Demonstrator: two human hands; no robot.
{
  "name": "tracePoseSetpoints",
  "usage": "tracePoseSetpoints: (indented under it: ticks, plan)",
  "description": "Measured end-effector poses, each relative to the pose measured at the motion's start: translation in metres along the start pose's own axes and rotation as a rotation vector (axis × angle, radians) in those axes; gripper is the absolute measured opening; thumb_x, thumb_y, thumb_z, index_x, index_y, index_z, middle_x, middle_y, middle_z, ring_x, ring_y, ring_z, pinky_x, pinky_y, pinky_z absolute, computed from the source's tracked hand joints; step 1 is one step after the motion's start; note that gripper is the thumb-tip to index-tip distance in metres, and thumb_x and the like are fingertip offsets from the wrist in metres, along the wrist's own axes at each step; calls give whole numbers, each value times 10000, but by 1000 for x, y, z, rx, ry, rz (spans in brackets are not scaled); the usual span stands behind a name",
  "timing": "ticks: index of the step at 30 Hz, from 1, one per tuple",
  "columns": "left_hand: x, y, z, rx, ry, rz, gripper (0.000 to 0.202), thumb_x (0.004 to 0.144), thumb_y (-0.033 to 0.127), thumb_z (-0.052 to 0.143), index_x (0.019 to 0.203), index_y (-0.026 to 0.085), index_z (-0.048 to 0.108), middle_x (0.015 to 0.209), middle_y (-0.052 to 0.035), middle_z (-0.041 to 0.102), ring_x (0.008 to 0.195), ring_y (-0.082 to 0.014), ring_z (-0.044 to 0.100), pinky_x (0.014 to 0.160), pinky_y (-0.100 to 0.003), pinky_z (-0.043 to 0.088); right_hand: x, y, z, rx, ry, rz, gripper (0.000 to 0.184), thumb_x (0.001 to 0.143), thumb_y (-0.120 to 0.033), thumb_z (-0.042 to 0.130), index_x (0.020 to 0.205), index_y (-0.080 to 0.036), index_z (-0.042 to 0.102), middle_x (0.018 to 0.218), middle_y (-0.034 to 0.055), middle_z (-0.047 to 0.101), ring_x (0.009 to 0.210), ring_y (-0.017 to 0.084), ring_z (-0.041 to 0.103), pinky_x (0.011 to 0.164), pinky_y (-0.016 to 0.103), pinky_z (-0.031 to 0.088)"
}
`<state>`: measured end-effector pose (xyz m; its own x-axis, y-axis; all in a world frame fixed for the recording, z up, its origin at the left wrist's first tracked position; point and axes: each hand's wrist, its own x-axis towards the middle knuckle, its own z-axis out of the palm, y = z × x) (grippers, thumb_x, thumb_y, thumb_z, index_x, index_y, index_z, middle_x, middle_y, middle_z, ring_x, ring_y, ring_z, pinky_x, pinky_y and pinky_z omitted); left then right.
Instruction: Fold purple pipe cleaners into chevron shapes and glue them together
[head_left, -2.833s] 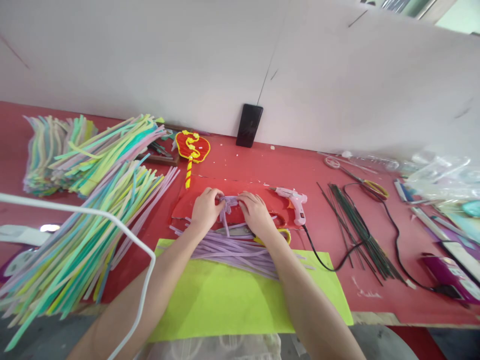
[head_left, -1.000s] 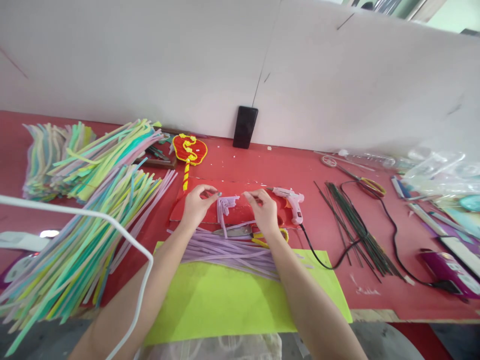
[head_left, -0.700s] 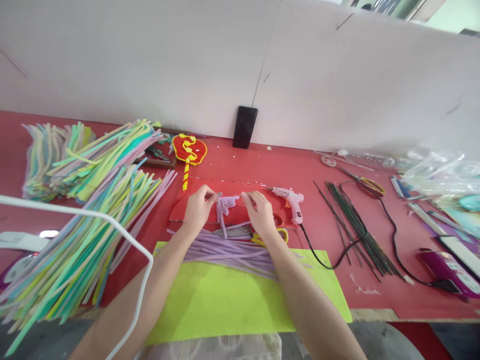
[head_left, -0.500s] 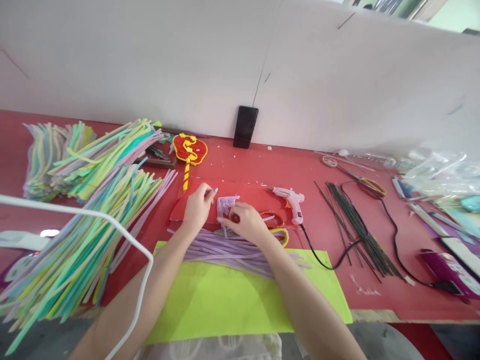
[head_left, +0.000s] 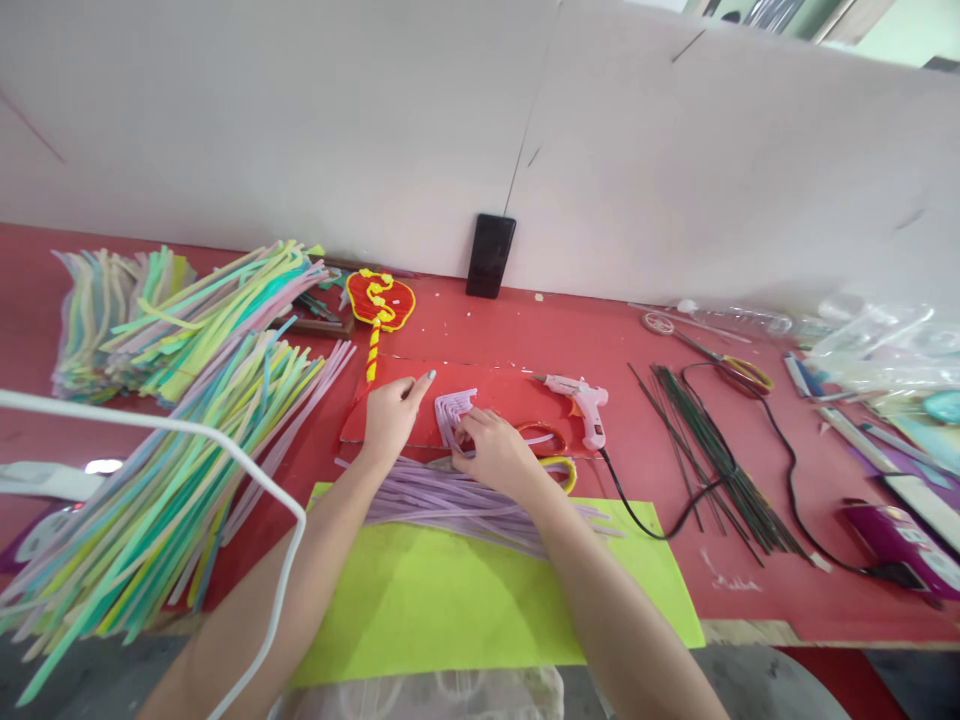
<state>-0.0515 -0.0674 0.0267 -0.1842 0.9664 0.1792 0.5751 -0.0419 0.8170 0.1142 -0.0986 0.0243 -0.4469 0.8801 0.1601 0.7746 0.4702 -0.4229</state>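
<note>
Folded lilac chenille-stem zigzag (head_left: 452, 408): flat on red felt sheet (head_left: 510, 392), mid-table, likely so its bends hold shape. Loose lilac stem bundle (head_left: 450, 500) just nearer, handy to me. My right hand (head_left: 496, 456): fingertips closed on zigzag's near edge, pinning it. My left hand (head_left: 390, 420): spread, empty, steadying felt just left.

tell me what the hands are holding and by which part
The right hand pinches the folded lilac pipe-cleaner piece at its lower right corner. The left hand holds nothing; it rests on the red sheet beside it.
</note>
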Motion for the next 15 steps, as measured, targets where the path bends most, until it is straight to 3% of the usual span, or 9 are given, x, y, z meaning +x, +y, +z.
tracePoseSetpoints:
  ticks: [5,8,10,15]
  plan:
    - [2,-5,2,-18,44,-63,544,842,525,448,428,195,323,372,40,313,426,-91,346,486,-261,257,-1,3,-1,203,80,152,68,796,-195,541,769,-194,603,830,36,644,737,154,587,701,271,444]
    - [7,-12,6,-165,71,-52,372,778,420,560,524,195,407,442,53,413,472,-94,432,524,-227,337,1,13,-3,456,214,262,119,820,-294,537,795,-206,613,769,15,669,704,150,614,693,265,462]
    - [11,-16,10,-378,68,-138,221,711,355,627,663,198,479,542,53,517,516,-108,518,560,-226,413,3,19,-5,572,318,314,162,817,-345,540,800,-203,615,718,9,669,694,157,627,701,270,473]
    - [13,-13,13,-882,-194,-464,308,815,447,533,869,144,553,764,-85,686,690,-194,667,654,-330,533,5,25,-11,614,402,265,198,811,-376,549,797,-201,640,744,17,685,713,162,637,741,282,482]
